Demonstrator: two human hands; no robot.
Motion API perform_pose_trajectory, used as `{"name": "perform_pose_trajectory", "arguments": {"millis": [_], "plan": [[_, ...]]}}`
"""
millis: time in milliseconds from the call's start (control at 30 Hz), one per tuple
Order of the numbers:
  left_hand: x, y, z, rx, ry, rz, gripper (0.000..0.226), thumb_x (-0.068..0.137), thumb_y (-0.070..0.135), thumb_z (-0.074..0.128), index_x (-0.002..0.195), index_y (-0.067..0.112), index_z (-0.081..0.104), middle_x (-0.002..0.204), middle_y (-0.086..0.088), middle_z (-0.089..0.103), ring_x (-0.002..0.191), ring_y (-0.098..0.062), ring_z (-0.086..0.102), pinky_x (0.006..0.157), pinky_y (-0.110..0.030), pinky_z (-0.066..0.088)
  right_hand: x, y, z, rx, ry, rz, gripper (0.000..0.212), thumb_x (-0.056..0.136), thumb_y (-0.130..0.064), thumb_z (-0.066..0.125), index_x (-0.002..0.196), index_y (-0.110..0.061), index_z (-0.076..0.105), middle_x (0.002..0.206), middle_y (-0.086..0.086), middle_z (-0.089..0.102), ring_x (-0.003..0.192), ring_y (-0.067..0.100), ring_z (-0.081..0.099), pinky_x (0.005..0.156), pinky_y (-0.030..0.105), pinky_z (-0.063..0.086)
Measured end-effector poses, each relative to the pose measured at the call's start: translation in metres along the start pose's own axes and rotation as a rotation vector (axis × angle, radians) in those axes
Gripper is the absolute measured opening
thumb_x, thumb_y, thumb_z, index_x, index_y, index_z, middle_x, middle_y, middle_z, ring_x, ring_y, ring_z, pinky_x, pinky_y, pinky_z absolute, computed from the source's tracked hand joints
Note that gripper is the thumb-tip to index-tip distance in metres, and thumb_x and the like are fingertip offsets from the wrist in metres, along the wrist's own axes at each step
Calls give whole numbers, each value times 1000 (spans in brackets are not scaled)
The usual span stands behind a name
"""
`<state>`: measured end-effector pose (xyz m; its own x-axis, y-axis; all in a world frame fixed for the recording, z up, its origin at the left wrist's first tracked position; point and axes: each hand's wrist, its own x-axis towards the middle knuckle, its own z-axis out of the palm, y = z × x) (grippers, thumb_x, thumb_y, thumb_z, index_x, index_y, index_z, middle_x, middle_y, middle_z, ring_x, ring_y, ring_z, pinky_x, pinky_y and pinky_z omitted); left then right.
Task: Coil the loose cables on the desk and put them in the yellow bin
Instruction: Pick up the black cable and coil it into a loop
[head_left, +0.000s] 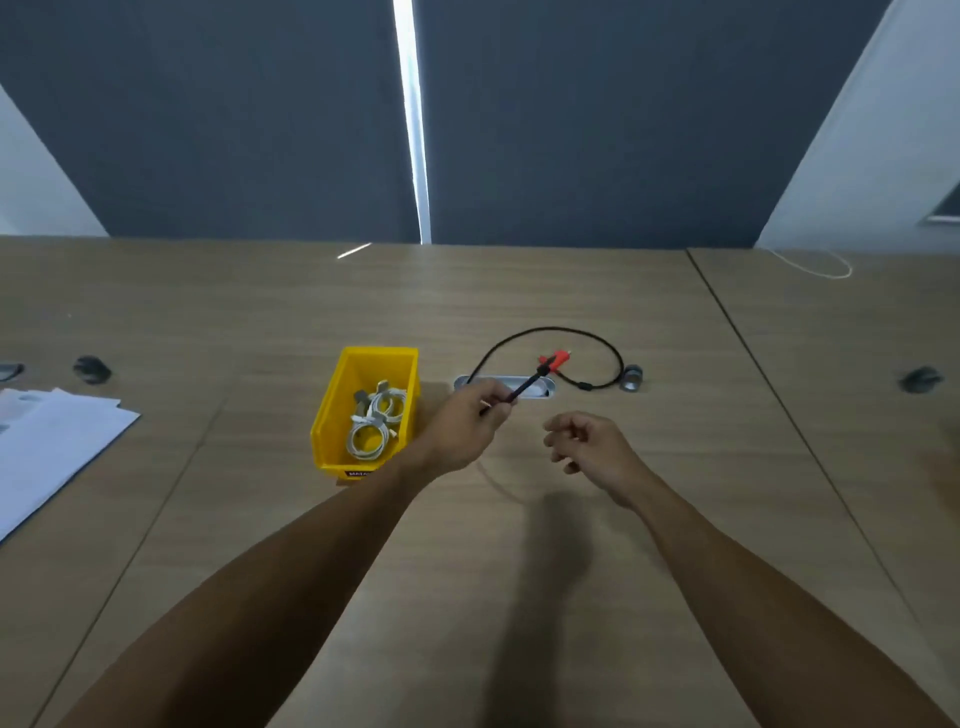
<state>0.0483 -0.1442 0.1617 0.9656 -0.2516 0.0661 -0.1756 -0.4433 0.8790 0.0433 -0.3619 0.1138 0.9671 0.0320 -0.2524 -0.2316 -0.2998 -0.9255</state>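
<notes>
A yellow bin (332, 400) stands on the wooden desk, left of centre, with coiled white cables (376, 421) inside. A black cable (550, 329) with a red-orange plug (556, 359) loops over the desk right of the bin. My left hand (467, 426) pinches the black cable near its red plug end and holds that end raised. My right hand (587, 447) hovers just to the right with loosely curled fingers, holding nothing.
A silver cable grommet (540, 388) lies in the desk under the cable. A small grey cylinder (632, 378) sits at the loop's right. White papers (47, 441) lie at the left edge. A thin white cord (826, 270) lies far right. Dark desk caps (92, 369) (920, 379) flank the area.
</notes>
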Motion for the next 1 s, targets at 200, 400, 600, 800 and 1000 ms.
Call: {"name": "perform_pose_trajectory", "arguments": {"millis": [200,400,600,800,1000], "plan": [[34,66,-27,-246,73,43,11,100,9,59,105,13,69,90,-7,63,81,-12,63,77,-27,53,18,-34,25,-147,-249,-209,50,96,-10,73,141,-27,62,119,-3,62,82,20,63,68,30,54],[47,91,-40,-400,99,57,12,101,7,58,106,9,68,88,-8,63,82,-16,65,81,-31,57,42,-43,34,-232,-176,-295,18,103,0,53,105,-11,68,90,0,56,80,14,50,67,26,38],[57,116,-52,-664,91,-4,13,102,12,55,89,11,58,78,-6,62,67,-19,59,58,-31,49,46,-32,27,-426,-183,-338,25,102,-9,48,84,-9,66,77,3,56,58,8,46,59,20,38],[65,146,-82,-724,-83,-100,40,98,33,56,64,22,39,54,3,37,40,-11,28,38,-23,22,50,-8,15,-668,-273,-234,22,101,-12,53,104,-25,71,95,-4,69,89,16,64,81,30,49],[47,119,-85,-713,-318,-409,50,103,34,45,56,22,31,47,4,32,33,-6,21,33,-18,12,75,-48,-7,-735,-74,-311,22,96,-11,58,79,-21,69,82,7,66,81,30,64,66,32,39]]}}
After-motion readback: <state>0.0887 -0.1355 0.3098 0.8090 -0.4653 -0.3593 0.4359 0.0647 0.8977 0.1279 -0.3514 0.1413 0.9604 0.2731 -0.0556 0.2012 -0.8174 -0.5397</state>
